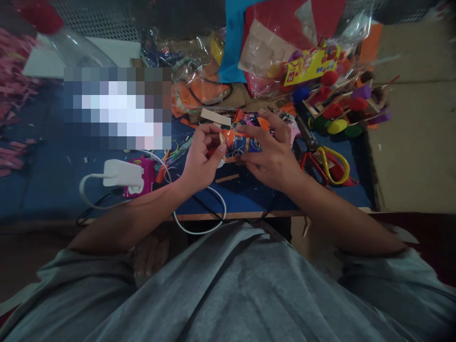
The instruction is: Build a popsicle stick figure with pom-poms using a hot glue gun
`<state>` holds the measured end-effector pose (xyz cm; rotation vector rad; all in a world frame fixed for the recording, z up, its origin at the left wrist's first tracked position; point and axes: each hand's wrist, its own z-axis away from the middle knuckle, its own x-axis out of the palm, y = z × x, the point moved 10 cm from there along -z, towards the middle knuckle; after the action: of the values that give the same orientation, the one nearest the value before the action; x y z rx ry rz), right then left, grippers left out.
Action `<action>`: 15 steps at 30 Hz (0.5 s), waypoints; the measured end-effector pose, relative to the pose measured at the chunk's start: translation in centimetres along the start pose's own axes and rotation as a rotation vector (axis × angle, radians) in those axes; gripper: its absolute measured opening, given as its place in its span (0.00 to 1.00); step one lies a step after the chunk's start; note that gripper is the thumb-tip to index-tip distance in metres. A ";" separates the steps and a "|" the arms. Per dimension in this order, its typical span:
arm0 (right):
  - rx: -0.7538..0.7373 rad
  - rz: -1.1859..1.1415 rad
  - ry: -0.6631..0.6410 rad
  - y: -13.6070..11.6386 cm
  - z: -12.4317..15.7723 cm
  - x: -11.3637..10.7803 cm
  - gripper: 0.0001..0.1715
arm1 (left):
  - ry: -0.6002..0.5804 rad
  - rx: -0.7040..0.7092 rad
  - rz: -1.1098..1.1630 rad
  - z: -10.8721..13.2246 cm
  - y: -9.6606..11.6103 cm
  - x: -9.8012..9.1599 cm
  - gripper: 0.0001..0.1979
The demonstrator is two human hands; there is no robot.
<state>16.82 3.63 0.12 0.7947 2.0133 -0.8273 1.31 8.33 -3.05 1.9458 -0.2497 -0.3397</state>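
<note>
My left hand [204, 154] is closed in a pinch on a small, pale wooden stick [222, 139] above the blue table. To its right, my right hand [272, 152] has its fingers spread and bent over a heap of small craft scraps; nothing shows clearly in its grasp. Just beside its lower fingertips is a short wooden strip [232, 159], and I cannot tell whether they touch. An orange scrap [228, 137] shows between the hands. Another flat wooden strip [227, 178] lies on the table below them, and a paler strip [215, 117] sits behind.
Scissors [335, 164] with yellow and red handles lie right of my right hand. Behind them are several coloured round pieces on sticks [337, 126] and plastic packets. A white charger [123, 173] with a looping cable is at left, by a magenta box [147, 175]. Cardboard [413, 142] lies far right.
</note>
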 end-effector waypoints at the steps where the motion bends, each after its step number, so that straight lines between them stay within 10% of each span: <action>1: 0.013 -0.006 0.009 0.0 0.0 -0.2 0.08 | 0.004 0.007 -0.004 0.0 0.1 0.0 0.24; 6: 0.088 0.004 0.114 -0.2 0.2 -2.3 0.05 | 0.049 0.034 -0.015 0.1 0.8 -0.4 0.24; 15: 0.262 -0.254 0.226 3.2 0.0 -2.7 0.35 | 0.157 0.126 -0.048 -0.2 2.5 -1.6 0.26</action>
<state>20.52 4.83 1.50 0.8179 2.2674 -1.2124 -0.22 8.07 -0.52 2.0934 -0.1242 -0.2053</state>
